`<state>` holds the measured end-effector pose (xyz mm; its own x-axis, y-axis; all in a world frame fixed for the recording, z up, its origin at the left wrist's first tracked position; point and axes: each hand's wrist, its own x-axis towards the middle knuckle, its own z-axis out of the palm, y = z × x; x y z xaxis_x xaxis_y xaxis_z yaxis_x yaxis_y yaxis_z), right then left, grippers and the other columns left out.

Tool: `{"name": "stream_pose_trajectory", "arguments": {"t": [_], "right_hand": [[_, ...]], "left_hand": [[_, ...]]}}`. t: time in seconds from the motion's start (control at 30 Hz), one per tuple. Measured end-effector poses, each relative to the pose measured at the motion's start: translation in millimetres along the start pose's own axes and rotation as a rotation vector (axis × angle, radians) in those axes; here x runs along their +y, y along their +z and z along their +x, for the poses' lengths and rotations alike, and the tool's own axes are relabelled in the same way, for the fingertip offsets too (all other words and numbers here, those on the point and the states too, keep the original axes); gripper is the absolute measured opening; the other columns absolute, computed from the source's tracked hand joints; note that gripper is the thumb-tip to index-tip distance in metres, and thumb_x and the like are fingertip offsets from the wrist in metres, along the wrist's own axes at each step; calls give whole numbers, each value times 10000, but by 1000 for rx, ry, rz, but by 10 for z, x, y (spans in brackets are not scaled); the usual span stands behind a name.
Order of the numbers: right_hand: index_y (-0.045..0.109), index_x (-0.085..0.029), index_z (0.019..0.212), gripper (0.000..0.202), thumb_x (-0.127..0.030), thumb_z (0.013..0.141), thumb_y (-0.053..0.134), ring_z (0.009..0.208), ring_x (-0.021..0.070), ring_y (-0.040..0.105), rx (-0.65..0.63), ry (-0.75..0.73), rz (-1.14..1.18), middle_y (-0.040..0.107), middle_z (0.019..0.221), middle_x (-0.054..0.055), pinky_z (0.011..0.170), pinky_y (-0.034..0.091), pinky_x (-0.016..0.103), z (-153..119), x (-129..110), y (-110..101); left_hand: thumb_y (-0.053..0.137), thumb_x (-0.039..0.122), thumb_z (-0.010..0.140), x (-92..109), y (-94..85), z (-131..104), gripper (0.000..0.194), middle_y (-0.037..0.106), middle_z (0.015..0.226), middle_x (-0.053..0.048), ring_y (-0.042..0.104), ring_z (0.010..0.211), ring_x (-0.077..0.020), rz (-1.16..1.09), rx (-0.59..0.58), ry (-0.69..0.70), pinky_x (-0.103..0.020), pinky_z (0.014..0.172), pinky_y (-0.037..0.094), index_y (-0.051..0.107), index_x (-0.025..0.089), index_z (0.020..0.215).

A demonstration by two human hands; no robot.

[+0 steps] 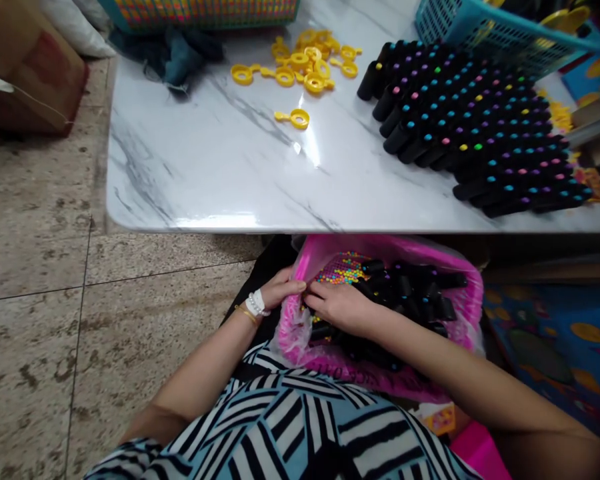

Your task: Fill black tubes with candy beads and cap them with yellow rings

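Observation:
A pink basket lined with clear plastic sits on my lap below the table edge. My left hand is closed on its left rim, thumb over the edge and fingers outside. Inside, my right hand reaches toward that same wall with its fingers bent. What its fingertips hold, if anything, is hidden. Small coloured beads lie in the basket's far left part. Loose black tubes with coloured dots at their ends fill the rest, some under my right hand.
On the white marbled table stand many black tubes in tight rows. Yellow ring-shaped pieces lie in a pile, one apart. Blue-green baskets and a dark cloth are at the back. A cardboard box is left.

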<state>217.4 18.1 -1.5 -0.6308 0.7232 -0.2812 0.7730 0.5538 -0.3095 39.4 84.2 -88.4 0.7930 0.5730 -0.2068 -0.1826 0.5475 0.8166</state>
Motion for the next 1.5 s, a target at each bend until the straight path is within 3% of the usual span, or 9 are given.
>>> {"name": "stream_pose_trajectory", "arguments": {"t": [0.17,0.37,0.5,0.7,0.87,1.03,1.23,1.4,1.5], "right_hand": [[641,-199,1116,277,-134,851,591,805,133,628,319,40,618,646,1012,62,708,531,244,-187,201,-96],[691,-198,1035,227,-233,810,698,683,108,585,489,208,836,660,994,64,591,505,228,-450,222,-329],[698,-218,1014,264,-280,766,763,726,141,608,812,340,728,670,958,50,624,512,263,-609,246,-535],[697,-197,950,220,-319,772,740,554,115,542,1256,791,177,648,735,-11,582,467,261,-666,678,-841],[682,-188,735,191,-322,863,636,575,126,560,1233,809,-110,639,657,1,609,450,259,-654,829,-891],[746,-207,1011,221,-293,912,567,672,140,643,1144,708,-76,717,798,31,671,492,251,-681,890,-879],[726,-195,1132,320,-335,893,566,632,170,648,1059,885,-165,731,756,40,641,502,281,-656,1129,-1016],[711,-177,1129,285,-286,918,553,716,179,681,1008,648,-115,749,841,61,724,528,298,-600,784,-1074],[698,-215,1127,253,-256,941,532,760,150,685,802,399,69,748,920,39,716,528,265,-616,465,-931]], "left_hand": [[757,516,663,29,6,-13,524,678,843,-35,578,771,-199,-25,-6,3,-298,734,434,689,121,1001],[754,490,675,23,5,3,603,728,991,-80,642,898,-269,-80,-18,9,-348,828,462,673,130,1153],[731,497,702,16,-20,-31,653,715,1137,-107,633,1044,-333,-70,-15,-12,-419,933,453,632,145,1243],[717,488,719,-45,-95,-61,598,707,1189,-110,597,1145,-371,-69,63,-39,-491,1039,406,653,180,1227],[709,510,717,-116,-150,-61,605,690,1239,-86,532,1246,-403,-85,75,-52,-521,1112,339,645,236,1253],[702,517,718,-221,-242,-44,624,680,1257,-99,488,1288,-430,-84,93,-63,-552,1122,323,631,238,1272],[661,496,759,-318,-328,-48,653,657,1291,-123,476,1309,-418,-81,122,-91,-547,1139,303,566,208,1337],[674,527,733,-139,-184,-28,564,701,1222,-86,549,1232,-400,-67,69,-70,-500,1082,390,653,277,1238],[707,512,709,5,-44,-17,565,733,1122,-114,592,1157,-400,-60,41,-46,-518,1041,406,685,197,1177]]}}
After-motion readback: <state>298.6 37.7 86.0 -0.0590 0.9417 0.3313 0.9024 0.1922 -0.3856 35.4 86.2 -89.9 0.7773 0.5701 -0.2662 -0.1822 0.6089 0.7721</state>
